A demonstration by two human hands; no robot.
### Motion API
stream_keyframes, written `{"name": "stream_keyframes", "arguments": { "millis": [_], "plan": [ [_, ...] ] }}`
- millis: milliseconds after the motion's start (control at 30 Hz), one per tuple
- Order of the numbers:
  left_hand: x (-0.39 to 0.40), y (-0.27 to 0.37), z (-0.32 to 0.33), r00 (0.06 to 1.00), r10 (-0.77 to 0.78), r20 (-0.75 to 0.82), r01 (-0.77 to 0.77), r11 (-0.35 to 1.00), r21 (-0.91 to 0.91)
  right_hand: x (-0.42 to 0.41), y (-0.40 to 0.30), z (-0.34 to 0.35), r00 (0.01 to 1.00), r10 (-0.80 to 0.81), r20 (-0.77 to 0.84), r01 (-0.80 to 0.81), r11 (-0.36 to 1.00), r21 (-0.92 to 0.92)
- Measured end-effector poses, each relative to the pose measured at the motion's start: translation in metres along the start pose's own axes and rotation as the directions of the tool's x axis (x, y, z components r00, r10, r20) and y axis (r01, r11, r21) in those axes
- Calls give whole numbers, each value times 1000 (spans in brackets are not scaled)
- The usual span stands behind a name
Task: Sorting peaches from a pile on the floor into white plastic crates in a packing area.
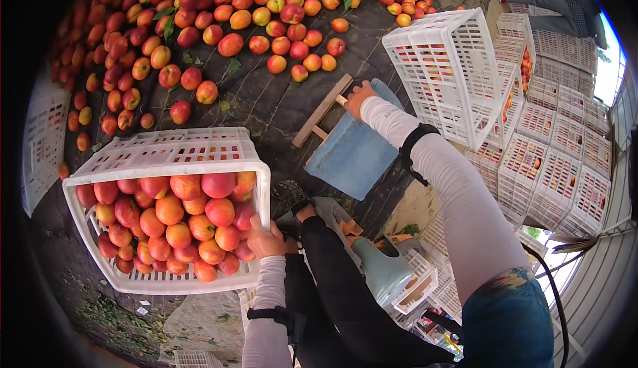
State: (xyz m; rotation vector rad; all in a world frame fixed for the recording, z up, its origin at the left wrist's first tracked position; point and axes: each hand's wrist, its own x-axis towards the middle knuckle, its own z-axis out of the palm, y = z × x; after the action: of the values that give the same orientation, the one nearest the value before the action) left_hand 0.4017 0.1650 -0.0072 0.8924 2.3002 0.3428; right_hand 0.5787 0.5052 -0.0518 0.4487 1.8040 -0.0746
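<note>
A white plastic crate (169, 166) of red and yellow nectarines (169, 209) lies tilted on the left, its open side facing me. My left hand (266, 241) grips the crate's near right rim. Up and to the right, my right hand (360, 99) is closed around the wooden bar of a small folding stool with a denim seat (351, 151). The stool is tipped, with a wooden leg rail (322, 111) at its upper left. Many loose nectarines (230, 45) lie on the dark ground sheet beyond both hands.
An upended white crate (443, 69) stands on others at the right. Stacked crates of fruit (553, 168) fill the right side, with a person (568, 14) beside them. A pale green plastic container (384, 271) is near my legs. Another white crate (45, 128) stands far left.
</note>
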Motion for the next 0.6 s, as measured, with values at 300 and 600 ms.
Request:
{"name": "stream_keyframes", "arguments": {
  "millis": [300,600],
  "plan": [
    [-4,-7,5,999,-11,-31,12,1000,24,-53,-111,-66,828,166,-535,388,519,762],
    [-9,-20,1,996,-35,76,38,998,-46,-126,-279,-66,944,182,-275,247,163,955]
  ]
}}
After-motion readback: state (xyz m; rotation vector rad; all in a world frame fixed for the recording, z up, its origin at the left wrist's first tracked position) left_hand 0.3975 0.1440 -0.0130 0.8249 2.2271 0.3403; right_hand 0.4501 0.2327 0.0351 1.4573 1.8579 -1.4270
